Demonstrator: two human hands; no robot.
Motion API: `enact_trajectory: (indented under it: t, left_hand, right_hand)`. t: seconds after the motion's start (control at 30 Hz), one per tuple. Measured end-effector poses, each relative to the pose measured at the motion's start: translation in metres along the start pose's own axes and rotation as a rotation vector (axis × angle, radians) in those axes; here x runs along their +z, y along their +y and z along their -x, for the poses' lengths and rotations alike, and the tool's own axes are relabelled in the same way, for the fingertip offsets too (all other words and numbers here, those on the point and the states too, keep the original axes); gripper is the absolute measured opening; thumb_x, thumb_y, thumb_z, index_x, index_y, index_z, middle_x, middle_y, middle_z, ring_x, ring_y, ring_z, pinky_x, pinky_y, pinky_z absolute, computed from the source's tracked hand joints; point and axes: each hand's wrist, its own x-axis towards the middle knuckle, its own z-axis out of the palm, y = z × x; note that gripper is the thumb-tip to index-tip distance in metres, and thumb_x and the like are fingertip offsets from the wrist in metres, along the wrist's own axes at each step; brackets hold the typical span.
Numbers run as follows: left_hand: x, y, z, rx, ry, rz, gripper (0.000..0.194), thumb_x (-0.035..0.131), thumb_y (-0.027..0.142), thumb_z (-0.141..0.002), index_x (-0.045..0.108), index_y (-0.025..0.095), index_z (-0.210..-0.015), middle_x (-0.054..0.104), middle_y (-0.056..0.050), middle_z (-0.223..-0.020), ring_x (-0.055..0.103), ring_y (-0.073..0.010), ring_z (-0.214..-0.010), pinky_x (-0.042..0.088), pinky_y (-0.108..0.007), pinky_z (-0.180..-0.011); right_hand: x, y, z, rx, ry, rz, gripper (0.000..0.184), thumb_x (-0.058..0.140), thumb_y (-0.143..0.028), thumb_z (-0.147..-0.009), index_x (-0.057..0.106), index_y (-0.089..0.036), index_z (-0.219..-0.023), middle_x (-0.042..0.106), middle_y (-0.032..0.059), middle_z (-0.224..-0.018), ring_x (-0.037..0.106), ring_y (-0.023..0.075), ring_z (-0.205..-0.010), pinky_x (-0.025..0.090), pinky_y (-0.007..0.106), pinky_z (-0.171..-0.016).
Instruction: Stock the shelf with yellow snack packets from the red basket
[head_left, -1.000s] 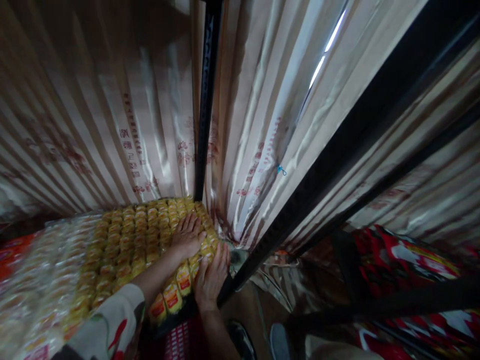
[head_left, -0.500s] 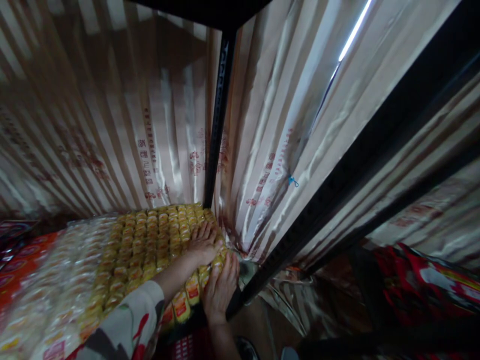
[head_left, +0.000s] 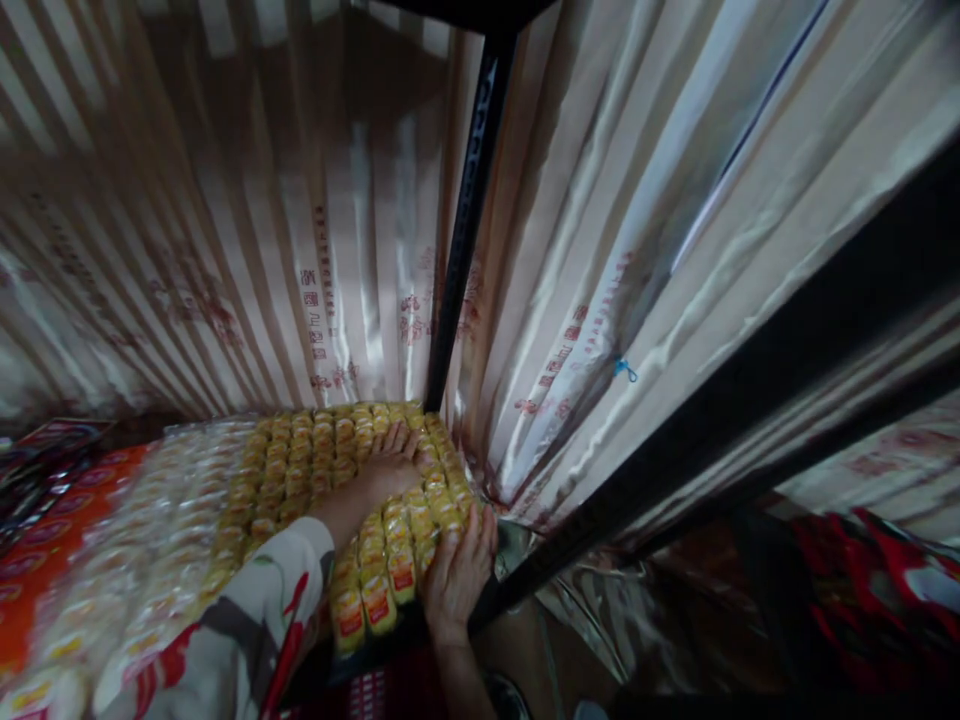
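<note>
Rows of small yellow wrapped packets [head_left: 322, 462] stand close together on a dark shelf, filling its right end. My left hand [head_left: 391, 468] rests on top of them near the back, palm down with fingers spread. A patterned long sleeve [head_left: 247, 600] covers that arm. At the right end of the rows, my right hand [head_left: 461, 570] lies along the side of the packets with its fingers stretched out. Neither hand has anything in its grip. Clear-wrapped pale packets [head_left: 157, 540] sit left of the yellow ones.
A black slotted post [head_left: 466, 220] rises behind the packets. Beige printed curtains [head_left: 360, 250] hang behind and to the right. A thick dark beam [head_left: 675, 420] slants across the right side. Orange packaging [head_left: 52, 550] lies at left, red packages [head_left: 862, 600] at lower right.
My left hand has shifted left and slightly back over the yellow packets. The right hand stays at their right end. The whole view has swung a little, moving the scene rightward.
</note>
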Motion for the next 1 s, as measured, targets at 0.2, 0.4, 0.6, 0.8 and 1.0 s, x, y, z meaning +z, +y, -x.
enact_trajectory:
  t: [0.2, 0.4, 0.6, 0.8, 1.0]
  left_hand:
    - [-0.044, 0.027, 0.044, 0.066, 0.349, 0.175, 0.05, 0.024, 0.032, -0.091, 0.043, 0.009, -0.131, 0.034, -0.011, -0.144, 0.025, -0.0193, -0.135, 0.019, -0.033, -0.113]
    - [-0.026, 0.036, 0.164, 0.261, 0.454, 0.418, 0.036, 0.034, 0.027, -0.088, 0.057, 0.016, -0.114, 0.047, -0.006, -0.135, 0.045, -0.0159, -0.123, 0.036, -0.032, -0.106]
    - [0.028, 0.008, 0.247, 0.236, 0.41, 0.38, 0.033, 0.034, 0.023, -0.087, 0.062, 0.02, -0.104, 0.055, -0.007, -0.127, 0.054, -0.0177, -0.114, 0.048, -0.034, -0.096]
    - [0.064, -0.004, 0.274, 0.285, 0.388, 0.204, 0.034, 0.033, 0.019, -0.086, 0.062, 0.017, -0.104, 0.056, -0.009, -0.125, 0.056, -0.0165, -0.111, 0.05, -0.029, -0.093]
    - [0.095, -0.007, 0.261, 0.578, 0.341, -0.139, 0.037, 0.033, 0.012, -0.086, 0.056, 0.011, -0.116, 0.049, -0.011, -0.133, 0.029, -0.0242, -0.134, 0.033, -0.042, -0.108]
  right_hand:
    - [-0.007, -0.003, 0.001, 0.06, -0.066, -0.118, 0.055, 0.02, -0.036, -0.092, 0.027, -0.006, -0.138, 0.023, 0.0204, -0.145, 0.015, 0.0274, -0.136, 0.021, 0.055, -0.105]
    - [-0.012, 0.001, 0.001, 0.118, -0.112, -0.237, 0.055, 0.023, -0.032, -0.089, 0.026, -0.007, -0.138, 0.019, 0.0166, -0.148, 0.01, 0.0237, -0.137, 0.016, 0.052, -0.108]
    - [-0.016, 0.003, 0.0, 0.069, -0.122, -0.163, 0.056, 0.024, -0.037, -0.091, 0.027, -0.004, -0.137, 0.022, 0.02, -0.146, 0.008, 0.0248, -0.138, 0.019, 0.052, -0.107]
    - [-0.024, 0.0, 0.0, -0.003, -0.127, -0.098, 0.059, 0.025, -0.041, -0.091, 0.026, -0.004, -0.138, 0.021, 0.0201, -0.147, 0.007, 0.0256, -0.138, 0.018, 0.054, -0.107]
    - [-0.049, -0.012, 0.004, -0.071, -0.135, -0.111, 0.056, 0.023, -0.038, -0.093, 0.024, -0.006, -0.139, 0.022, 0.0186, -0.146, 0.009, 0.0234, -0.138, 0.019, 0.052, -0.108]
